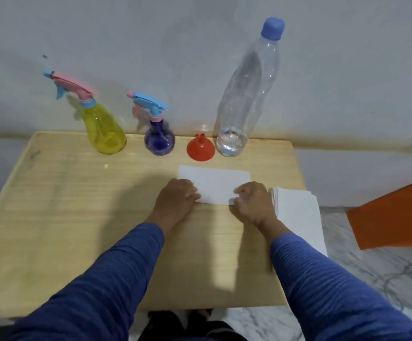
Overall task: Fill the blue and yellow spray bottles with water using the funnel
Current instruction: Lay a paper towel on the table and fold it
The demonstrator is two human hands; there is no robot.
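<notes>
Both hands, left (177, 196) and right (252, 199), are pinching the paper (214, 185), risking bumping the nearby funnel (200, 149) or water bottle (245, 94).

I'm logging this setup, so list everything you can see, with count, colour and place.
Yellow spray bottle: one, pink and blue head, back left of table.
Blue spray bottle: one, right of the yellow one.
Funnel: one, red, wide end down, beside the water bottle.
Water bottle: one, clear, blue cap, little water.
Paper sheet: one, white, under both hands.
Paper stack: one, white, right edge.
Table: one, light wood.
Left hand, right hand: on the sheet.
</notes>
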